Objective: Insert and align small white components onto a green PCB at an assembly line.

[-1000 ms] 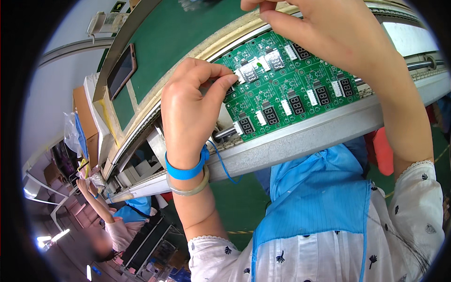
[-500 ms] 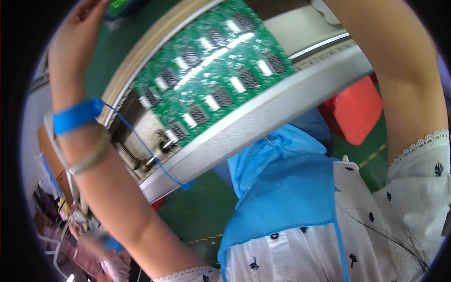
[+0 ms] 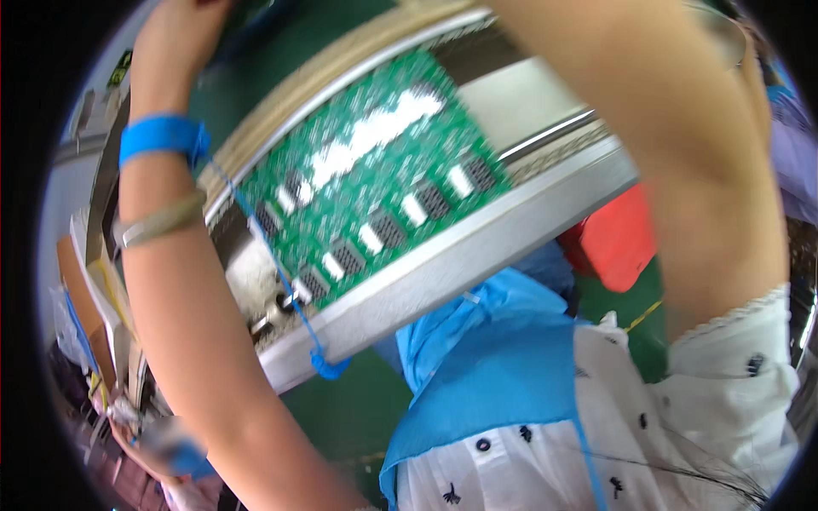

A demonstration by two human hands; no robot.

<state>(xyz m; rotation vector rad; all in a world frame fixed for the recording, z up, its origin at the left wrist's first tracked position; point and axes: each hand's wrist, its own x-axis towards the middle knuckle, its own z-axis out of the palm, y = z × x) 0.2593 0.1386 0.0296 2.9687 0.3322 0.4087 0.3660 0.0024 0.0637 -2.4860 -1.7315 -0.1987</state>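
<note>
My left hand (image 3: 183, 34) is raised at the upper left, its fingers cut off by the top edge and smeared. A small dark red thing shows beside them, too little to name, and a dark rounded container (image 3: 256, 30) lies to their right. On that wrist are a blue strap (image 3: 162, 139) with a thin blue cord (image 3: 247, 204) and a pale bangle (image 3: 162, 221). My right arm reaches past the top edge, so the right hand is out of sight. Between my arms a green circuit board (image 3: 341, 213) with rows of dark and white components lies on a conveyor, touched by neither visible arm.
A metal rail (image 3: 477, 255) runs along the conveyor's near side, with a wooden strip (image 3: 290, 102) along its far side. Something red (image 3: 618, 243), perhaps a stool, stands below at the right. Another person (image 3: 175, 451) is at the lower left, beside boxes.
The whole view has shifted, and the board appears slightly lower and further left. My right arm has swung left across the top. Something green near my left fingers is no longer seen.
</note>
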